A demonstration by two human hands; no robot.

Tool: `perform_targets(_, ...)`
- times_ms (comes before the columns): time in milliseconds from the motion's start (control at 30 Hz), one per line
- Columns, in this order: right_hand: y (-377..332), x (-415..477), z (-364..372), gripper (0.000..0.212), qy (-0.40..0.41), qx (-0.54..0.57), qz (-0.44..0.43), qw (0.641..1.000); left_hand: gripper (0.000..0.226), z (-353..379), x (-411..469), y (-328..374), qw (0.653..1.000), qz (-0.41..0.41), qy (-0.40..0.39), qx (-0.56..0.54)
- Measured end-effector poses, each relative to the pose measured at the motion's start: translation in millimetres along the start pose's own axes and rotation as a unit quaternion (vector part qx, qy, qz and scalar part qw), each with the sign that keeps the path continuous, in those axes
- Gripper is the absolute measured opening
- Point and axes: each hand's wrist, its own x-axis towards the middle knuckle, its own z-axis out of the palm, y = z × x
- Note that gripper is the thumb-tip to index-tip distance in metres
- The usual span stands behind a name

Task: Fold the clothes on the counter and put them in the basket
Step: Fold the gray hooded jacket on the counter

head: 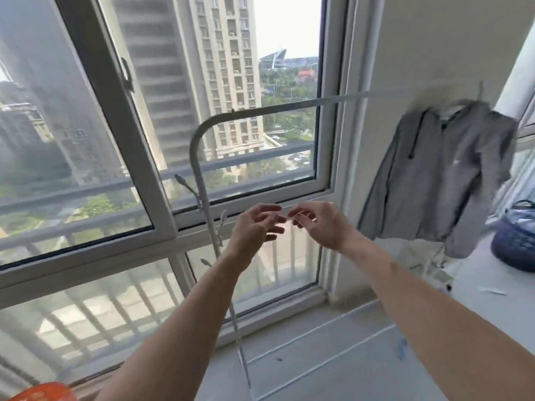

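Observation:
A grey hooded jacket [440, 175] hangs on a hanger from the white drying rack rail [260, 111] at the right. A dark blue basket [515, 244] with blue cloth in it stands on the white counter [474, 279] at the far right. My left hand [254, 227] and my right hand [318, 221] are raised side by side in front of the window, fingertips almost meeting, fingers loosely curled. Neither hand holds any clothing; the picture is too blurred to tell whether something small sits between the fingertips.
A large window [144, 140] fills the left and middle. The rack's curved post [199, 175] with side pegs stands in front of it. An orange object [43, 392] shows at the bottom left. A small white strip [492, 290] lies on the counter.

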Motion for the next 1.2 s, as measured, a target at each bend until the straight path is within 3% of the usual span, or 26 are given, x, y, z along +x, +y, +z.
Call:
perform_targets(233,131,22,-93,0.019,0.023,-0.008,0.049,0.998,0.017,130,109,-12,0.998,-0.002,-0.060,0.011)
perform_targets(600,336,146,-244,0.019,0.063,-0.065,0.122,0.988,0.017,301,369,-18,0.993,0.002,-0.121,0.015)
perform_targets(900,477,221,-359,0.022,0.123,-0.071,0.149,0.979,0.013,427,534,-7,0.985,0.030,-0.135,0.103)
perform_targets(1067,545,275,-418,0.016,0.171,-0.094,0.120,0.973,0.056,498,605,-8,0.964,0.055,-0.122,0.230)
perform_targets(1200,581,310,-467,0.030,0.343,-0.134,0.124,0.922,0.078,538,651,8,0.945,0.089,-0.052,0.311)
